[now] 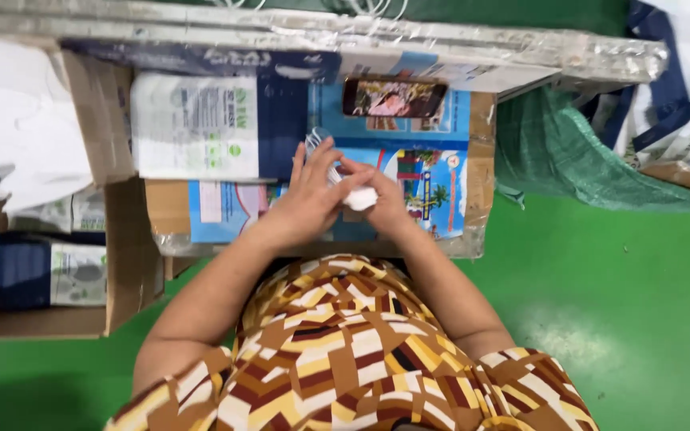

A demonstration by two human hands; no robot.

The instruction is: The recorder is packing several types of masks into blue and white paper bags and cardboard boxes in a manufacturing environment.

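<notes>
Head view, inventory, all placed rel. to the blue printed carton (441, 172) that serves as my work surface:

1. My left hand (309, 187) – over carton centre, fingers spread loose and part-open, palm resting against a small white folded item (358, 198).
2. My right hand (385, 199) – just beside the left, fingers curled shut round that same white item; item sits between both hands, above carton centre.
3. Clear plastic wrapper bit (317, 137) – sticks up behind my left fingertips; can't tell if it's joined to the white item.
4. Phone (394, 97) – lies flat at carton's far edge, screen lit.
5. White-and-navy packet (217, 126) – on carton's left part, near my left hand, not touching.
6. Open brown cardboard box (125, 263) – left of carton, w/ more navy-and-white packets (41, 273) inside.
7. Green floor (616, 287) – right of and below carton.
8. Green mesh sack (569, 160) – right of carton.
</notes>
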